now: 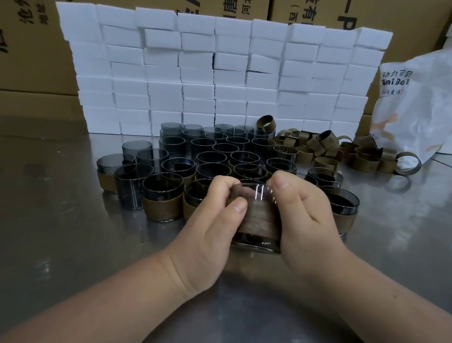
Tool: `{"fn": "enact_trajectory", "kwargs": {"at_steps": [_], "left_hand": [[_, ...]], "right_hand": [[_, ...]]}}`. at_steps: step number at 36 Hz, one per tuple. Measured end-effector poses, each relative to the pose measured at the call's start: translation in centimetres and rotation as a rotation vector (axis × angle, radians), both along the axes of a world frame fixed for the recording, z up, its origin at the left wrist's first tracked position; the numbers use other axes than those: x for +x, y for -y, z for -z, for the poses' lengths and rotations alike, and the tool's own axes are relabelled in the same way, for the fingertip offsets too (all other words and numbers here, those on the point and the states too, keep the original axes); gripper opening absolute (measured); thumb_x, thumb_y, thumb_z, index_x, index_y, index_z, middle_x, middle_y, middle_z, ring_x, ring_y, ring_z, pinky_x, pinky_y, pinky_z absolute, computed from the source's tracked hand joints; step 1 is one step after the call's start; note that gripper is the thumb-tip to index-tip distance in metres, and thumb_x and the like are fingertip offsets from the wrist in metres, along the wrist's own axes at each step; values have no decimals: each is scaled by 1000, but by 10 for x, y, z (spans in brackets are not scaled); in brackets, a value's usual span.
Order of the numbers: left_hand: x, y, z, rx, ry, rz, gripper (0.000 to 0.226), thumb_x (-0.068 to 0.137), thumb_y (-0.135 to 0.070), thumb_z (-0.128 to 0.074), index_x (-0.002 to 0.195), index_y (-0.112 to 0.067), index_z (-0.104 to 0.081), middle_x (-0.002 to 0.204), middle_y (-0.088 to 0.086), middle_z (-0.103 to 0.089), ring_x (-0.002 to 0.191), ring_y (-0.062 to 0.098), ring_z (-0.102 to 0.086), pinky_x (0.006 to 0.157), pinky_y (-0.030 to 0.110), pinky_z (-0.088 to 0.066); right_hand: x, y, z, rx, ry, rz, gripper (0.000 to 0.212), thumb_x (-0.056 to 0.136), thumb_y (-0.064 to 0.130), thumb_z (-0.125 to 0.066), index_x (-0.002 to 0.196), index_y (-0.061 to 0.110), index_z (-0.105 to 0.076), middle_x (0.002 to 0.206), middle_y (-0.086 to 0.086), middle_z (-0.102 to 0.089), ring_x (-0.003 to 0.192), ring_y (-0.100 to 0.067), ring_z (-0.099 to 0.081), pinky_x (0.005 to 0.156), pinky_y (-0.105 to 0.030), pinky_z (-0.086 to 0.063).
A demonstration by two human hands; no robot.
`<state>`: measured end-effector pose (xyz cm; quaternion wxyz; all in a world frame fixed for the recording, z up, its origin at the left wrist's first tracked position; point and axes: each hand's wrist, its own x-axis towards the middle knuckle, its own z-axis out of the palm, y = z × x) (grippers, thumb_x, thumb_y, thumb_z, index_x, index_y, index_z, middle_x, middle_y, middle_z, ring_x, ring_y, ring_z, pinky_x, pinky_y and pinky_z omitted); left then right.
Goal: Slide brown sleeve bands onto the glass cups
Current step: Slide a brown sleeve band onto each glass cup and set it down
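Note:
Both hands hold one smoky glass cup [257,244] just above the metal table, near its middle. A brown sleeve band [260,218] wraps the cup's wall, with bare glass showing above and below it. My left hand [209,224] grips the cup's left side, thumb pressed on the band. My right hand [301,213] grips the right side, thumb at the rim. Behind them stand several bare glass cups [202,144] and several cups wearing bands [162,200]. A heap of loose brown bands [328,148] lies at the back right.
A wall of stacked white foam blocks [217,74] runs behind the cups. Cardboard boxes [21,30] rise behind that. A white plastic bag [427,107] sits at the far right. The steel table [49,238] extends left and toward me.

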<state>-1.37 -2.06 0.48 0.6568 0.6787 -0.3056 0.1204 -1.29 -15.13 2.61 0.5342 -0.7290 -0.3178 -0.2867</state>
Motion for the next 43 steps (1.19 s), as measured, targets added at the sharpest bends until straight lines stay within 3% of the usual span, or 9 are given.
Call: {"fn": "enact_trajectory", "kwargs": {"at_steps": [19,23,25,27,29,32,34,37,43], "left_hand": [[-3,-1,-3,24,40,-6,34,78,-46,-40,90,-15,-45,78,-22,-57,72,-8,-50,67,10,-41],[-4,3,-8,-187,-169,100,30,80,-40,-40,81,-15,-57,73,-7,-60,71,6,-55,66,22,-46],[-2,3,-11,-303,-257,141,42,79,-43,-38,83,-10,-63,79,6,-64,76,14,-60,68,27,-50],[-1,4,-12,-293,-235,85,47,81,-42,-37,85,-5,-65,83,12,-65,82,20,-61,75,32,-52],[-1,3,-11,-284,-224,13,44,82,-44,-36,69,-14,-67,75,10,-63,76,21,-59,75,37,-49],[-2,3,-10,-276,-213,-100,46,81,-48,-35,48,-22,-54,58,2,-50,60,15,-47,65,34,-40],[-2,3,-10,-298,-238,-124,50,79,-51,-34,43,-21,-49,54,5,-43,56,18,-40,64,35,-35],[-3,4,-10,-302,-243,-136,53,79,-52,-32,38,-21,-45,50,8,-39,54,21,-36,63,35,-32],[-5,6,-9,-289,-201,-129,52,80,-50,-30,37,-21,-40,45,2,-36,48,15,-34,56,31,-31]], "right_hand": [[2,-2,0,16,-126,-14,46,86,51,-28,56,20,-45,53,9,-45,49,-2,-40,48,-17,-33],[3,-2,0,38,-153,-12,50,85,54,-28,59,15,-48,52,10,-46,50,-3,-42,50,-20,-36],[3,-2,0,50,-145,-25,48,91,48,-31,57,23,-53,51,14,-50,50,0,-46,51,-15,-36],[2,-3,0,66,-165,-83,48,94,37,-31,55,31,-58,49,18,-53,50,4,-49,51,-7,-36],[0,-5,1,39,-186,-146,46,94,34,-34,54,31,-57,50,19,-52,50,6,-49,51,-4,-35],[-1,-10,5,4,-197,-180,40,89,43,-36,55,27,-48,53,16,-49,52,3,-45,53,-8,-35],[0,-10,7,24,-253,-202,44,82,52,-34,55,19,-44,53,12,-44,53,0,-41,54,-15,-35],[0,-11,8,52,-346,-243,47,75,61,-35,52,22,-47,52,9,-41,53,-7,-40,55,-24,-35],[-6,-16,6,112,-330,-156,51,80,59,-33,46,23,-47,42,11,-41,44,0,-40,47,-12,-32]]}}
